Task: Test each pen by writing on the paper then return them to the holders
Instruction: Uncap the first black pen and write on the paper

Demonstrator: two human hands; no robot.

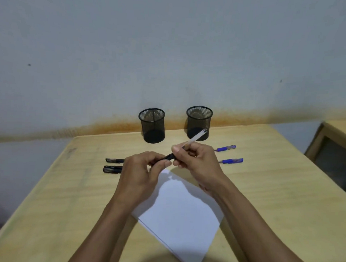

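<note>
Two hands are holding one pen [189,142] above the white paper [180,215]: left hand [144,169] pinching its black cap end, right hand [196,158] gripping the barrel, before two mesh holders [152,124] on the bench [265,195].

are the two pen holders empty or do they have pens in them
Empty. Both mesh holders, left and right, stand upright and show no pens through the mesh or above the rims.
</note>
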